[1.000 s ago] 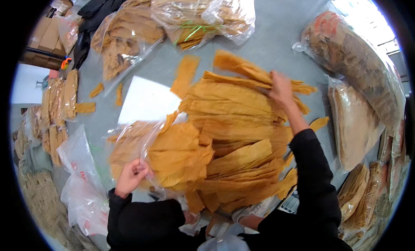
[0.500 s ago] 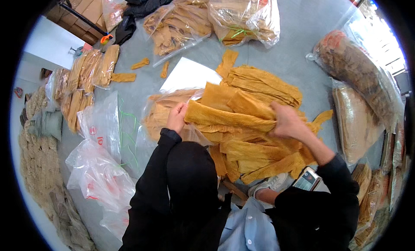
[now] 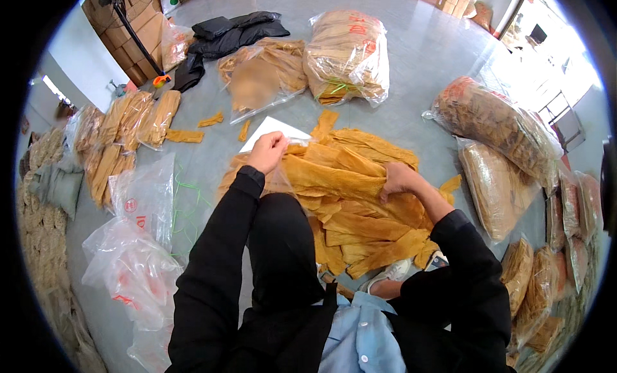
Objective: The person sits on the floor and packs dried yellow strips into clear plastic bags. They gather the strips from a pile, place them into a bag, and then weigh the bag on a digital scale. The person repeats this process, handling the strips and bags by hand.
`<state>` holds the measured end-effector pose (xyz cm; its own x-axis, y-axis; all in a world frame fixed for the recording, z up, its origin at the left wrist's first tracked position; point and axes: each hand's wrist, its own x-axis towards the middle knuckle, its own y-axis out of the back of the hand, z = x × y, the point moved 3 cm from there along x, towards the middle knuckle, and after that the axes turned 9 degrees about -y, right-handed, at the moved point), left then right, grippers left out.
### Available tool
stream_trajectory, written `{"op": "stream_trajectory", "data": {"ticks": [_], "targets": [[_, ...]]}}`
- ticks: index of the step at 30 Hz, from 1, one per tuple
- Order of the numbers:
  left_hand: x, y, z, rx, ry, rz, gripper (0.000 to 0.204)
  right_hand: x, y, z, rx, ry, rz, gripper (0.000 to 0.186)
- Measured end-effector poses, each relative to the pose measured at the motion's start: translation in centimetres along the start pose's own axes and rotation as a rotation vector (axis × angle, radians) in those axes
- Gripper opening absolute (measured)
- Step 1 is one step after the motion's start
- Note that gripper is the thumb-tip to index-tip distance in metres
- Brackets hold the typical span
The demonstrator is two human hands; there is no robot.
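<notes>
A spread pile of wrinkled golden-brown sheets (image 3: 366, 225) lies on the floor in front of me; I cannot make out their material. My right hand (image 3: 400, 180) grips a folded bunch of these sheets (image 3: 340, 174) at its right end, thumb on the near side. At the bunch's left end, my left hand (image 3: 268, 152) is closed in a pinch on the edge of a clear plastic bag (image 3: 279, 183). The sheets' left end lies against the bag, partly behind my left hand and arm. A white board or sheet (image 3: 273, 126) shows just beyond that hand.
Filled clear bags (image 3: 347, 58) stand at the far side, next to black bags (image 3: 241, 32). More packed bags (image 3: 495, 125) lie at right. At left are bundles (image 3: 128, 122), crumpled plastic bags (image 3: 132, 257) and green ties (image 3: 186, 199). A phone (image 3: 437, 260) lies near my shoe (image 3: 395, 270).
My left hand has moved from the sheets' left end to the bag's edge, with the bag now drawn up by the sheets. The right hand keeps its grip. My view has tilted up.
</notes>
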<state>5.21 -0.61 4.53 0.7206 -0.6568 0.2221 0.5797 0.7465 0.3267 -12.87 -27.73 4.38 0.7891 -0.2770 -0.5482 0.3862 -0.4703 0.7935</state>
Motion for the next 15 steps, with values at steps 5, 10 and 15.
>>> {"op": "stream_trajectory", "data": {"ticks": [5, 10, 15], "targets": [[0.5, -5.4, 7.2, 0.015, -0.114, -0.002, 0.025, -5.1, 2.3, -4.9, -0.260, 0.175, 0.359, 0.038], [-1.9, -12.2, 8.4, -0.163, -0.047, 0.116, 0.027, -7.2, 0.2, -8.6, -0.491, 0.388, 0.797, 0.022], [-4.8, -17.2, 7.7, -0.432, 0.157, 0.048, 0.025, -5.5, -5.8, -4.2, -0.448, 0.572, 0.960, 0.009]]}}
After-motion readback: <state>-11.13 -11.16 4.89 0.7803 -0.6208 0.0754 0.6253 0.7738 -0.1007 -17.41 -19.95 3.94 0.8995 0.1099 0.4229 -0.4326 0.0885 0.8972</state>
